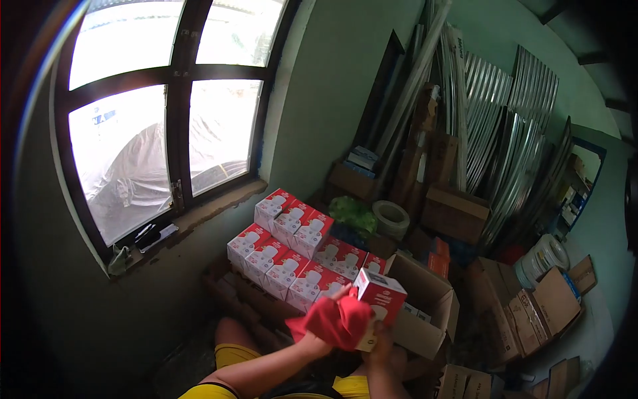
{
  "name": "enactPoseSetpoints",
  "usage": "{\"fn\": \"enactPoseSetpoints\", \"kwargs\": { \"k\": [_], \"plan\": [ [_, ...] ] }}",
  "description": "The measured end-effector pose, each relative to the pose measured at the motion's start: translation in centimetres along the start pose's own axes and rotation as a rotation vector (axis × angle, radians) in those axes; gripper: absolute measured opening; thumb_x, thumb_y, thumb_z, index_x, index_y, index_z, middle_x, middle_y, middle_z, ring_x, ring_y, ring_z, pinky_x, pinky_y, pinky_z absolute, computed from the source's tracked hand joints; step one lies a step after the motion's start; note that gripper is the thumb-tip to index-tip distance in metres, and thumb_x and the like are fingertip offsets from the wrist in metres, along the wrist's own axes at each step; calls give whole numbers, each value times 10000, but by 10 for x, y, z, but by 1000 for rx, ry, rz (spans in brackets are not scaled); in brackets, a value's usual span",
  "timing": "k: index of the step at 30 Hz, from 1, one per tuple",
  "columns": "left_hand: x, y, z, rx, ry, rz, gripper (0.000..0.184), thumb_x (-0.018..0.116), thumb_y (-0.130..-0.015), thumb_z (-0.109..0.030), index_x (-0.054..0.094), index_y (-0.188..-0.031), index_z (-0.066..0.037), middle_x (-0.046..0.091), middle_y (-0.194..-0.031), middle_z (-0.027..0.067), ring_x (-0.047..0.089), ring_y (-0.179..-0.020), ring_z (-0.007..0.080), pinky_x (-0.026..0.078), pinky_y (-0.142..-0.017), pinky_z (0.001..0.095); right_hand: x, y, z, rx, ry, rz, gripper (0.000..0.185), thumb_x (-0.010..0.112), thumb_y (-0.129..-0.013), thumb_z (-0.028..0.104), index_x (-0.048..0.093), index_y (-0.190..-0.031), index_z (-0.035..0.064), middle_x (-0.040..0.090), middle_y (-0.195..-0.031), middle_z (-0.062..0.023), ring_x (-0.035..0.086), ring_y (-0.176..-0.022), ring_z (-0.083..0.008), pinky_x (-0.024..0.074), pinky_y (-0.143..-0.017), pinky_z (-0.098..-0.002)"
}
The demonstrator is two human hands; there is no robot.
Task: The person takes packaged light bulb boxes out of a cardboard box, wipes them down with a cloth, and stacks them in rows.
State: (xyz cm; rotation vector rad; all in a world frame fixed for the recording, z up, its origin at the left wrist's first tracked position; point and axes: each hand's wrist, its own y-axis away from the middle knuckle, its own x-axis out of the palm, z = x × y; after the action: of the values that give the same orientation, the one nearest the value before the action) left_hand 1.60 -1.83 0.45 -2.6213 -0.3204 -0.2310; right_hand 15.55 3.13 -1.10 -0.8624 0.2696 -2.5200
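A red-and-white light bulb box [385, 292] is held up in front of me, tilted. My right hand [380, 340] grips it from below, fingers closed around its lower end. My left hand [320, 342] is closed on a red cloth [339, 320], which is pressed to the box's left side and covers most of the fingers. Just beyond the hands, several matching boxes [286, 265] stand in rows, some stacked on others. To the right of the held box is an open cardboard carton [425, 279] with a few small boxes inside.
A dark-framed window [179, 106] and its sill [193, 216] are at the left. Long metal profiles [492, 120] lean on the back wall. A roll [391, 221], a green bag [352, 214], cartons [455, 211] and a white bucket [541, 259] crowd the back and right.
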Motion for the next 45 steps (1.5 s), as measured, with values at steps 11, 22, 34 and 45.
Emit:
{"fn": "enactPoseSetpoints", "kwargs": {
  "k": [11,22,34,45],
  "plan": [
    [1,-2,25,94,67,135,685,689,-910,-183,352,-1490,-47,330,-1540,139,383,-1386,233,288,-1152,329,7,21,14,73,99,-156,561,437,-999,349,334,-1443,22,458,-1394,-175,474,-1281,-284,389,-1070,-414],
    [-63,-62,-36,479,-185,741,801,703,-816,-359,382,-1484,-55,354,-1533,209,331,-1414,384,280,-1158,451,14,21,39,160,672,286,1003,828,-711,468,346,-1473,28,489,-1381,-135,476,-1270,-243,397,-1054,-386],
    [-64,-27,-43,427,-195,793,525,739,-785,-287,658,-1257,-73,503,-1430,213,474,-1333,393,327,-1137,505,-34,19,10,466,-20,428,801,812,-773,253,431,-1424,-16,556,-1347,-109,528,-1245,-210,405,-1061,-362],
    [-65,-36,-28,68,-43,953,903,728,-752,-522,438,-1461,-45,338,-1533,244,290,-1442,396,228,-1166,474,-40,16,6,652,206,549,812,849,-712,255,482,-1376,-33,585,-1308,-100,568,-1176,-188,457,-991,-355]
  ]
}}
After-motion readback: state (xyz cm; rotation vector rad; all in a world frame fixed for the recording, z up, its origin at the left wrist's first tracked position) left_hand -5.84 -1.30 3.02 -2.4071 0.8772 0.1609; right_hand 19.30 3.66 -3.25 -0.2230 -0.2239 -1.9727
